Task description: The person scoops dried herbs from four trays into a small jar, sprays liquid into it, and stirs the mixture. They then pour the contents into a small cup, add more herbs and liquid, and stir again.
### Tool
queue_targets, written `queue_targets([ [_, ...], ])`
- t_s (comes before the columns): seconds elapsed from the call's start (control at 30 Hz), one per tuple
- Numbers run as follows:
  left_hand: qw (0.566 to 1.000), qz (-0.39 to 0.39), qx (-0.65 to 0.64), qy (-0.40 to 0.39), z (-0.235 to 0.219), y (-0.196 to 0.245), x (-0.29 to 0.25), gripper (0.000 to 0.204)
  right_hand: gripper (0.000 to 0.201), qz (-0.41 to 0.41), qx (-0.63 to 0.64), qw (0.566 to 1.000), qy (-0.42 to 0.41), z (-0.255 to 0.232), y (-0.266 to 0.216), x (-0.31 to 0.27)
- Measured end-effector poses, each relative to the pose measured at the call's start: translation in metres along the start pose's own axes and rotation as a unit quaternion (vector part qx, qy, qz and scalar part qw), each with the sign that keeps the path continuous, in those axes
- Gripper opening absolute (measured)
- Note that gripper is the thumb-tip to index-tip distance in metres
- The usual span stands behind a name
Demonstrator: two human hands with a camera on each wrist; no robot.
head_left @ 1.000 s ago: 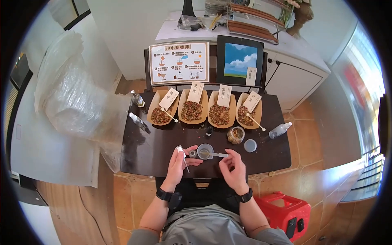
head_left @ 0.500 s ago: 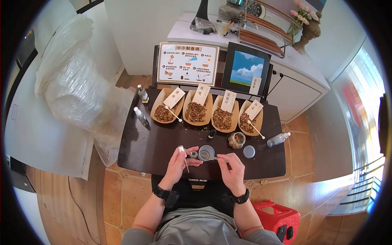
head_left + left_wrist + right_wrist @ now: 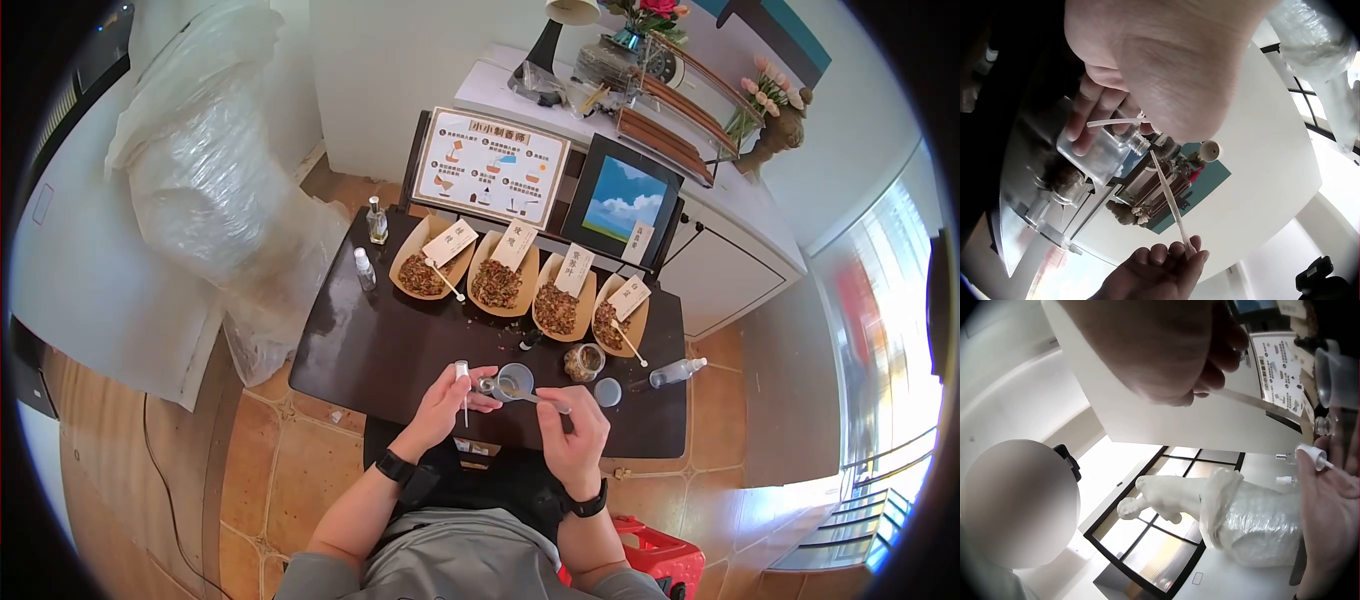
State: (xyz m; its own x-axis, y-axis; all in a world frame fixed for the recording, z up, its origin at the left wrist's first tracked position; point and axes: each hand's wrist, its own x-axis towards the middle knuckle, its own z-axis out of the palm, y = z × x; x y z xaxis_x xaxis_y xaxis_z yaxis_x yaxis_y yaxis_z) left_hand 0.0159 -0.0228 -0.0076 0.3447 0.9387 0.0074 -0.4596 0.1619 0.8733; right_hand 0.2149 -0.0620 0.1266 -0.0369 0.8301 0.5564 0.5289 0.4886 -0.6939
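In the head view, the left hand (image 3: pixel 440 405) holds a white spray cap (image 3: pixel 461 370) with its thin tube pointing down, and a small clear bottle (image 3: pixel 487 385) at its fingers. The bottle's threaded neck is uncapped in the left wrist view. A clear cup (image 3: pixel 516 376) stands against the bottle's right side. The right hand (image 3: pixel 575 435) pinches a translucent plastic dropper (image 3: pixel 1169 197) by its rear part. In the left wrist view its tip is close to the bottle's mouth; whether they touch, I cannot tell.
Several paper trays (image 3: pixel 420 285) of dried pieces line the table's back, before a printed sign (image 3: pixel 490 168). A jar (image 3: pixel 583 362), its lid (image 3: pixel 607 392) and a small dark bottle (image 3: pixel 530 340) stand nearer. Spray bottles (image 3: pixel 365 270) stand at both sides.
The right hand went from loosely beside the dropper to pinching it, and its tip has swung from the cup towards the bottle. The head view has turned and shifted.
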Motion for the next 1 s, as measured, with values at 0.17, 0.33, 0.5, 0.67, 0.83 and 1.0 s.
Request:
queue_targets([
  [0.17, 1.000, 0.001, -0.017, -0.016, -0.002, -0.001, 0.000, 0.044, 0.012, 0.017, -0.009, 1.000, -0.021, 0.007, 0.000, -0.002],
  [0.33, 0.999, 0.009, -0.023, -0.021, -0.002, -0.004, -0.001, 0.045, 0.010, -0.025, -0.004, 1.000, -0.012, 0.014, 0.016, -0.010],
  [0.5, 1.000, 0.013, -0.022, -0.014, -0.001, -0.001, -0.001, 0.043, 0.011, 0.032, 0.030, 0.999, -0.010, 0.012, 0.005, -0.009],
  [0.67, 0.999, 0.019, -0.021, -0.022, -0.003, -0.005, 0.000, 0.042, 0.011, -0.011, 0.004, 1.000, -0.017, 0.011, 0.018, -0.013],
  [0.83, 0.999, 0.017, -0.025, -0.024, -0.003, -0.004, 0.000, 0.040, 0.011, 0.024, 0.025, 0.999, -0.002, 0.011, 0.009, -0.014],
  [1.0, 0.999, 0.020, -0.016, -0.021, -0.004, -0.006, 0.000, 0.041, 0.011, 0.010, 0.021, 1.000, -0.019, 0.011, 0.017, -0.019],
])
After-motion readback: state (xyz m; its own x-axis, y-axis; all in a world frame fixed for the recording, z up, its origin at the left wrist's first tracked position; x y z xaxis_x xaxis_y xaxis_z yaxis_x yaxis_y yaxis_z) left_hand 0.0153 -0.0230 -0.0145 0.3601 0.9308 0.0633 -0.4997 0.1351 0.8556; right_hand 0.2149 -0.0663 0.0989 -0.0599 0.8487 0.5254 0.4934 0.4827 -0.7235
